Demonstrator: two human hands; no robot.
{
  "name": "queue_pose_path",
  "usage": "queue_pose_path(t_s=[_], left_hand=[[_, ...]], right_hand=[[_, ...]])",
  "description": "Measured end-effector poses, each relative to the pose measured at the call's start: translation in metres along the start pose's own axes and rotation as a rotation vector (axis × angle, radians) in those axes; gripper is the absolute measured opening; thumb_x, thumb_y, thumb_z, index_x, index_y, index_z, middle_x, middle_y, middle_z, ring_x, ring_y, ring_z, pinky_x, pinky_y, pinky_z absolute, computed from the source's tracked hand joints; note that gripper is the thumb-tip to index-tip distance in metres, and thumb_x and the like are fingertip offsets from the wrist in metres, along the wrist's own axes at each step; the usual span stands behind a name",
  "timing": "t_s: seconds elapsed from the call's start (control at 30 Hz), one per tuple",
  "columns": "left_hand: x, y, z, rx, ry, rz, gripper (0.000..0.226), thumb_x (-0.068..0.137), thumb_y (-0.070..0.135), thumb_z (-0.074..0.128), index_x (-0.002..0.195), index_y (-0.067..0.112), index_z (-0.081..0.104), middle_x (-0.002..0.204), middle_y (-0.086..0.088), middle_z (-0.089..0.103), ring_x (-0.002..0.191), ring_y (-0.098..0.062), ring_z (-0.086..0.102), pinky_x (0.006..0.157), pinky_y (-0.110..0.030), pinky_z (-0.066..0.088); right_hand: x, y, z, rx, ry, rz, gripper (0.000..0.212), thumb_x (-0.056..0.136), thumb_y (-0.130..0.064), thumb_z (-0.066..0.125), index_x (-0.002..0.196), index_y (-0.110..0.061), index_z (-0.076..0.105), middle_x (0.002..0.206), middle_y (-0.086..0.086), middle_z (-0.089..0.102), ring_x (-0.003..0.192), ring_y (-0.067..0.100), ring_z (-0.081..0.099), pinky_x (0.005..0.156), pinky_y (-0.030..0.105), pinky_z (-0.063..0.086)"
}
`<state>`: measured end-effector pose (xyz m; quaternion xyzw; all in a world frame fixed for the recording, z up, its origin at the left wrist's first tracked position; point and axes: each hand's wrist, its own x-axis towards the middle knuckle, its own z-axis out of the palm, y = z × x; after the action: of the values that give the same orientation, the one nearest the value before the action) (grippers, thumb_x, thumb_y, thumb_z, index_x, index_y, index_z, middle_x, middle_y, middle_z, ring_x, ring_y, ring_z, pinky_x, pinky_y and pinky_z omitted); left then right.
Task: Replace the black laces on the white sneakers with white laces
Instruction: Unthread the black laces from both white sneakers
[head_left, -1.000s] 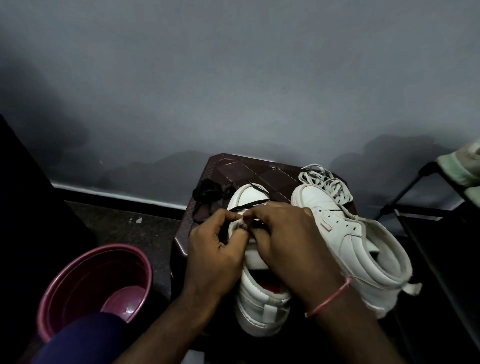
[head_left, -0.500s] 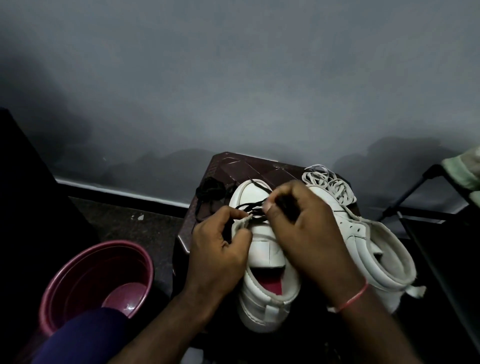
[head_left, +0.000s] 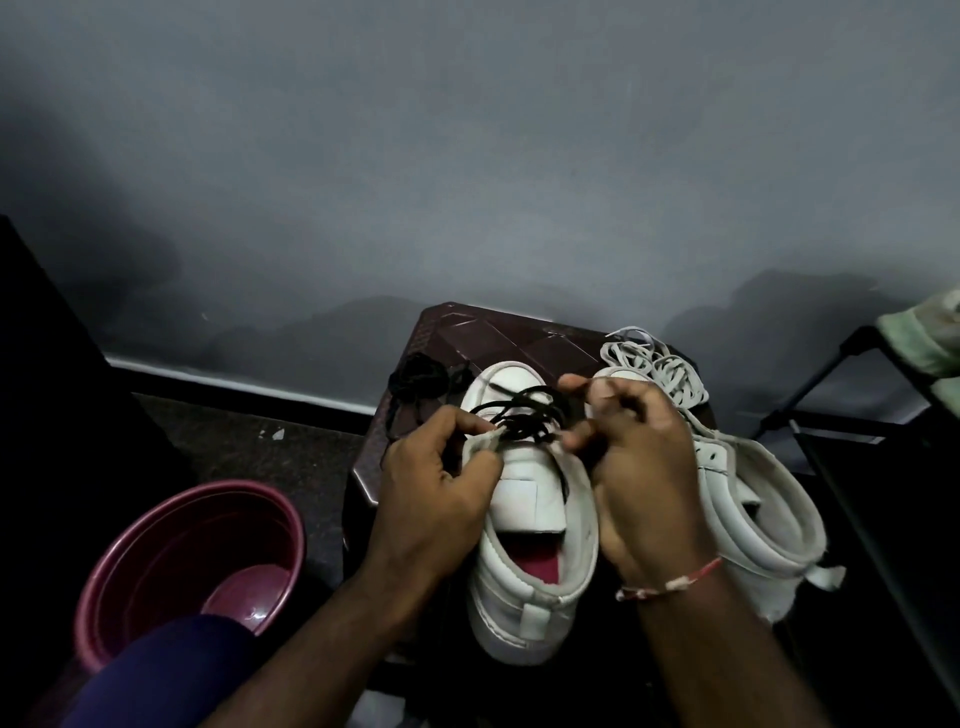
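Black lace (head_left: 524, 413) — loose loops over sneaker (head_left: 530, 499) on stool (head_left: 467, 332); left hand (head_left: 441, 499) pinches the sneaker's eyelet flap, right hand (head_left: 644, 467) pinches the lace.

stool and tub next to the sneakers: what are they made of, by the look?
Stool: probably moulded plastic, glossy dark brown; the embossed diamond pattern catches the light.
Tub: probably plastic, smooth glossy maroon; thin rim, bright highlight inside.

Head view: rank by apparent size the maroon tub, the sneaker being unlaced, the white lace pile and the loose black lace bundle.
1. Maroon tub and sneaker: about alike, the tub partly hidden by a sleeve, so unranked.
2. White lace pile.
3. Black lace bundle, only slightly smaller.
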<state>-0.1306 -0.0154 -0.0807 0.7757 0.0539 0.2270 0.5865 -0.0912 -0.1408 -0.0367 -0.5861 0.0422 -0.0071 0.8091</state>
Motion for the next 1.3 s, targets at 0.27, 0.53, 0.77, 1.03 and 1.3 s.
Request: queue_pose_path(t_s=[0.27, 0.53, 0.77, 1.03, 1.3], left_hand=[[0.003, -0.004, -0.001, 0.026, -0.037, 0.001, 0.026, 0.069, 0.042, 0.055, 0.082, 0.022, 0.065, 0.069, -0.007, 0.065, 0.066, -0.029, 0.061, 0.059, -0.048, 0.049], [0.000, -0.003, 0.000, 0.022, -0.064, 0.002, 0.018, 0.072, 0.037, 0.056, 0.081, 0.023, 0.063, 0.068, -0.004, 0.065, 0.065, -0.027, 0.060, 0.058, -0.049, 0.049], [0.000, -0.003, 0.001, 0.042, -0.104, -0.013, 0.014, 0.074, 0.033, 0.056, 0.072, 0.020, 0.058, 0.064, -0.004, 0.058, 0.056, -0.016, 0.050, 0.053, -0.039, 0.044], [-0.001, -0.003, 0.001, 0.093, -0.121, 0.001, 0.020, 0.073, 0.036, 0.054, 0.071, 0.016, 0.056, 0.061, -0.004, 0.058, 0.055, -0.017, 0.051, 0.051, -0.034, 0.042], [-0.002, -0.001, 0.002, 0.090, -0.106, -0.020, 0.011, 0.074, 0.032, 0.056, 0.076, 0.022, 0.060, 0.063, -0.001, 0.062, 0.053, -0.009, 0.052, 0.050, -0.026, 0.042]], right_hand=[[-0.002, -0.006, -0.010, -1.023, -0.321, -0.380, 0.022, 0.085, -0.020, 0.069, 0.104, -0.029, 0.065, 0.078, -0.018, 0.059, 0.073, -0.002, 0.058, 0.068, 0.015, 0.045], [0.000, 0.008, -0.008, -1.204, -0.343, -0.598, 0.008, 0.089, -0.021, 0.063, 0.082, -0.024, 0.062, 0.088, -0.007, 0.048, 0.082, 0.012, 0.054, 0.073, 0.032, 0.046], [0.004, -0.003, -0.006, 0.491, -0.054, 0.043, 0.006, 0.089, -0.014, 0.053, 0.085, -0.010, 0.051, 0.077, 0.014, 0.060, 0.068, 0.020, 0.067, 0.072, 0.037, 0.060], [-0.005, 0.000, -0.007, -0.861, -0.320, -0.533, 0.014, 0.091, -0.022, 0.048, 0.099, -0.027, 0.059, 0.090, -0.012, 0.060, 0.083, 0.006, 0.058, 0.078, 0.031, 0.049], [-0.019, -0.004, 0.003, -1.387, -0.280, -0.576, 0.018, 0.087, -0.017, 0.059, 0.092, -0.032, 0.050, 0.095, -0.010, 0.060, 0.099, 0.017, 0.047, 0.084, 0.037, 0.033]])
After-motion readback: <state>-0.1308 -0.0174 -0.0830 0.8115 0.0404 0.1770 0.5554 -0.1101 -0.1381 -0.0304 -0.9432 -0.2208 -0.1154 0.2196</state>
